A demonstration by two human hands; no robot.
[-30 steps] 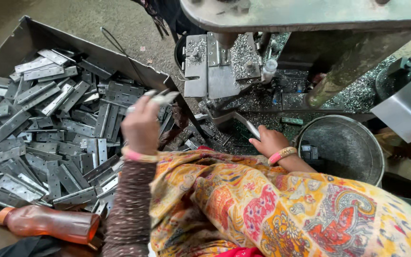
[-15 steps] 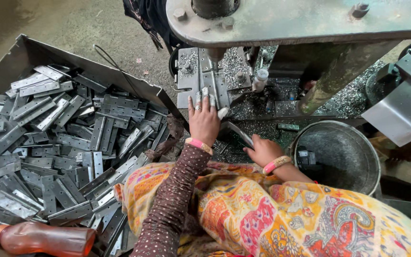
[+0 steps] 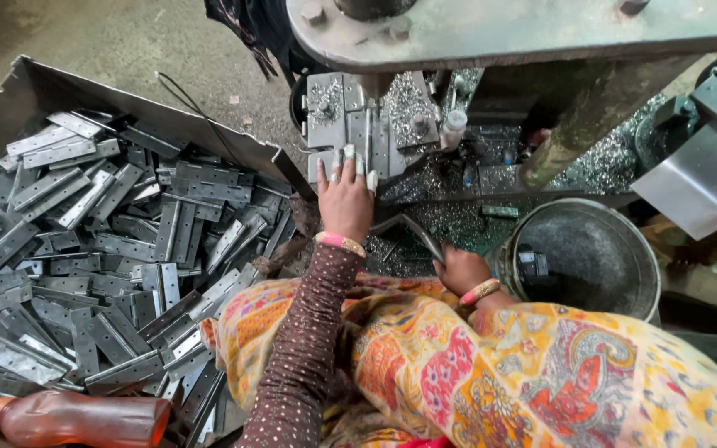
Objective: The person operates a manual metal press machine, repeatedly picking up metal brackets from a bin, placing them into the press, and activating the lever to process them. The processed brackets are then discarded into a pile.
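My left hand (image 3: 343, 197), its fingertips wrapped in white tape, lies flat with fingers apart on the grey die block (image 3: 350, 124) of a press. The fingertips touch a narrow metal plate (image 3: 368, 143) set in the block. My right hand (image 3: 460, 270) rests lower, beside the steel bucket (image 3: 624, 282), and is closed on a thin bent metal strip (image 3: 412, 228) that points up and left. A large open tray (image 3: 35, 83) at my left is heaped with several grey hinge plates (image 3: 118, 249).
The press's heavy round head (image 3: 524, 29) overhangs the die. Metal shavings (image 3: 450, 216) cover the bed around it. A small white bottle (image 3: 453, 129) stands by the die. A brown bottle (image 3: 76, 419) lies at the bottom left. Bright patterned cloth (image 3: 499, 373) covers my lap.
My left hand carried a plate from the tray across to the die block and now lies flat on it. My right hand has stayed by the bucket with the strip.
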